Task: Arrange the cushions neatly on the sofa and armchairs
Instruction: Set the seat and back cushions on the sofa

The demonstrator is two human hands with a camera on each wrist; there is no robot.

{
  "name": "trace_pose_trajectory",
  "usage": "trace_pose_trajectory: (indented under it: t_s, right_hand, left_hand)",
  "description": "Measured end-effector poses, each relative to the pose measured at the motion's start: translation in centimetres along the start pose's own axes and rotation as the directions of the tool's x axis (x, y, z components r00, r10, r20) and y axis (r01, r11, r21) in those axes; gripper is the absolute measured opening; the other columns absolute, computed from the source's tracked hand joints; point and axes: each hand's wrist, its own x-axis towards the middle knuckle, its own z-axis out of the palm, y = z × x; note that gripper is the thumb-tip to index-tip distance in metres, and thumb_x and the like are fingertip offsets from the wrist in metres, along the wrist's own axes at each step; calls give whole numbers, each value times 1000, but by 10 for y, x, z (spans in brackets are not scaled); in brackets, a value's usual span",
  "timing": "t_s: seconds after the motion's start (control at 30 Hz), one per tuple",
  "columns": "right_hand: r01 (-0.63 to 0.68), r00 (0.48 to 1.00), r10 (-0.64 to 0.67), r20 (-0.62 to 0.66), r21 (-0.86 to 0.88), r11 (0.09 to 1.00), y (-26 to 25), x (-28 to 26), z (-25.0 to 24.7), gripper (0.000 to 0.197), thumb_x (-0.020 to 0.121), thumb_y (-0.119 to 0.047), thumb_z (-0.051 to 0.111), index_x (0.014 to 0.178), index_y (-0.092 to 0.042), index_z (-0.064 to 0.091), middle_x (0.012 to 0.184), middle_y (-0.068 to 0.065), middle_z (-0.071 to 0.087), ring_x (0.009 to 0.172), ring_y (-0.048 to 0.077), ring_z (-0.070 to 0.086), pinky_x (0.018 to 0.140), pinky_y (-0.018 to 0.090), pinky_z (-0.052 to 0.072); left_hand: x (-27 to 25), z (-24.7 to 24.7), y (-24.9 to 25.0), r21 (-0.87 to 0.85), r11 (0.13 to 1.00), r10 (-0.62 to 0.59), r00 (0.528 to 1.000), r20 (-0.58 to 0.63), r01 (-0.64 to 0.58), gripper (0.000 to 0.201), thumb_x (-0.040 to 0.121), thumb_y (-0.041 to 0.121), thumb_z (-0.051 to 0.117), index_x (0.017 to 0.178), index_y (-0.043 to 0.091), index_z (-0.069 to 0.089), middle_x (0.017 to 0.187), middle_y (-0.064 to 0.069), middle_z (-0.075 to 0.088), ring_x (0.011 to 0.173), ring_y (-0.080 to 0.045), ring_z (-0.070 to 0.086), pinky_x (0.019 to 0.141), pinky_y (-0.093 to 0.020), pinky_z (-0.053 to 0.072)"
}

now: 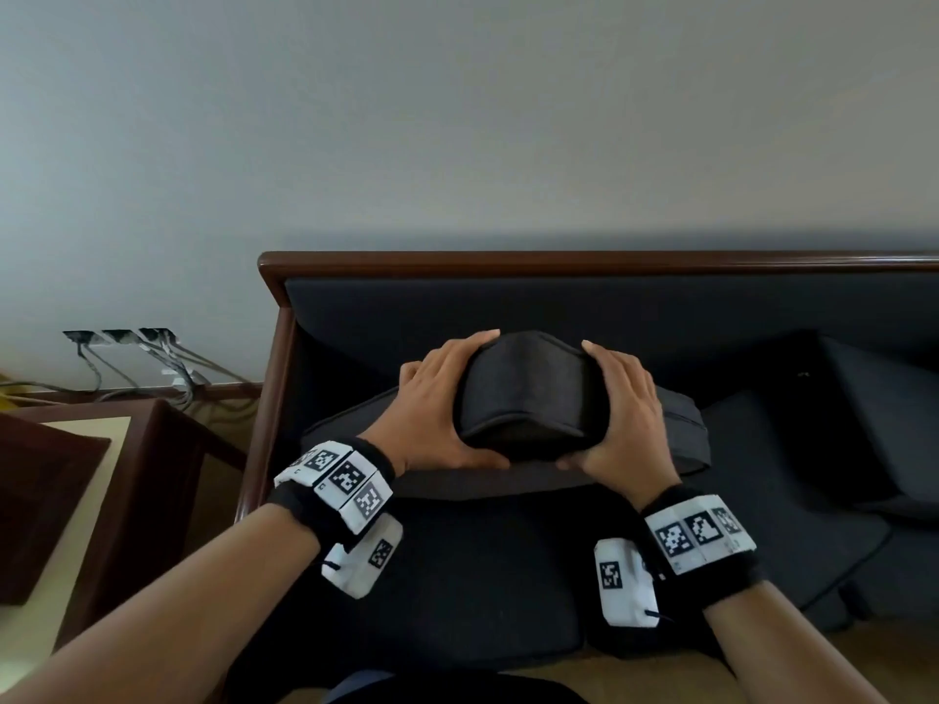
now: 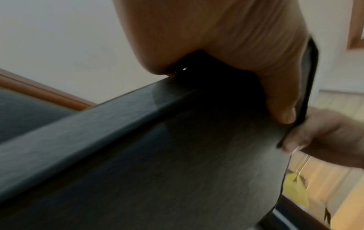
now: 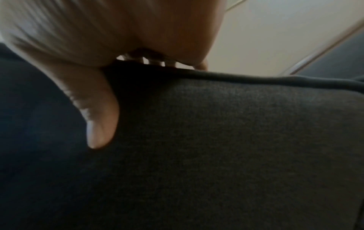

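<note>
A dark grey cushion (image 1: 533, 393) stands on edge on the left seat of the sofa (image 1: 488, 566), in front of the backrest. My left hand (image 1: 449, 403) grips its left side and my right hand (image 1: 617, 403) grips its right side. On each hand the fingers go over the far face and the thumb lies on the near face. The cushion's top bulges up between the hands. In the left wrist view my thumb (image 2: 281, 112) presses the cushion (image 2: 177, 155). In the right wrist view my thumb (image 3: 98, 124) lies on the cushion's fabric (image 3: 236, 140).
A second dark cushion (image 1: 874, 398) leans on the seat to the right. The sofa's wooden frame (image 1: 559, 259) stands against a plain wall. A wooden side table (image 1: 142, 449) stands left of the sofa, with wall sockets and cables (image 1: 132, 343) behind it.
</note>
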Motion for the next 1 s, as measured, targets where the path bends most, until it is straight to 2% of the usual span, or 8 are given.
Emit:
trace_pose_trajectory:
  t_s: [0.1, 0.23, 0.37, 0.5, 0.57, 0.7, 0.9, 1.0]
  right_hand:
    - [-62, 996, 67, -62, 71, 996, 19, -2, -10, 113, 25, -22, 85, 133, -13, 52, 131, 7, 50, 120, 29, 47, 98, 57, 44]
    - [-225, 959, 257, -118, 234, 946, 44, -21, -20, 113, 40, 5, 86, 143, -15, 43, 143, 5, 43, 128, 20, 43, 109, 52, 39]
    - [-234, 957, 276, -85, 333, 913, 53, -49, -34, 128, 38, -36, 89, 150, -31, 26, 154, -1, 33, 144, 22, 30, 118, 50, 27]
    - [-340, 895, 439, -77, 518, 785, 45, -64, -43, 128, 44, -81, 76, 152, -29, 30, 155, -6, 35, 142, 9, 32, 116, 33, 29]
    - [-388, 797, 590, -132, 635, 668, 40, -64, -46, 104, 58, -76, 73, 146, -29, 42, 147, -8, 47, 135, 7, 43, 114, 33, 35]
    - [-465, 664, 698, -269, 583, 667, 49, -62, -53, 33, 83, -40, 74, 112, -30, 61, 104, -12, 62, 101, 9, 60, 95, 33, 49]
    - [-399, 610, 756, -237, 732, 552, 76, -61, -53, 16, 78, -27, 80, 86, -30, 66, 89, -7, 63, 86, 12, 62, 75, 28, 50]
    - [-411, 617, 773, -150, 775, 479, 79, -52, -36, 13, 78, -25, 80, 85, -28, 69, 92, -2, 68, 91, 19, 67, 76, 33, 55]
  left_hand:
    - [-20, 15, -39, 115, 987, -124, 990, 73, 115, 122, 48, 68, 77, 149, 38, 16, 151, 12, 32, 136, -14, 35, 104, -36, 24]
    - [-39, 36, -85, 270, 901, -379, 919, 107, 340, 117, 55, 54, 86, 151, 31, 23, 153, 6, 33, 141, -22, 33, 110, -47, 27]
    - [-31, 60, -88, 334, 873, -407, 908, 100, 355, 113, 48, 57, 88, 144, 29, 33, 147, 6, 40, 138, -21, 36, 109, -46, 28]
    - [-15, 70, -75, 427, 871, -312, 945, 100, 243, 106, 43, 58, 87, 134, 27, 44, 129, 4, 54, 119, -23, 53, 99, -46, 33]
    - [-7, 72, -67, 489, 859, -249, 958, 142, 151, 103, 41, 59, 87, 129, 23, 49, 117, 2, 59, 107, -25, 59, 92, -46, 37]
    - [-6, 81, -50, 488, 867, -187, 973, 134, 99, 92, 34, 53, 91, 113, 16, 61, 99, -2, 67, 89, -27, 64, 81, -44, 43]
    - [-25, 71, -23, 495, 860, -134, 991, -18, 125, 85, 23, 45, 95, 96, 13, 64, 88, -5, 70, 79, -30, 66, 73, -46, 49]
    - [-38, 49, -21, 530, 832, -158, 986, -54, 162, 83, 25, 46, 92, 97, 15, 65, 89, -2, 68, 81, -29, 62, 73, -46, 47]
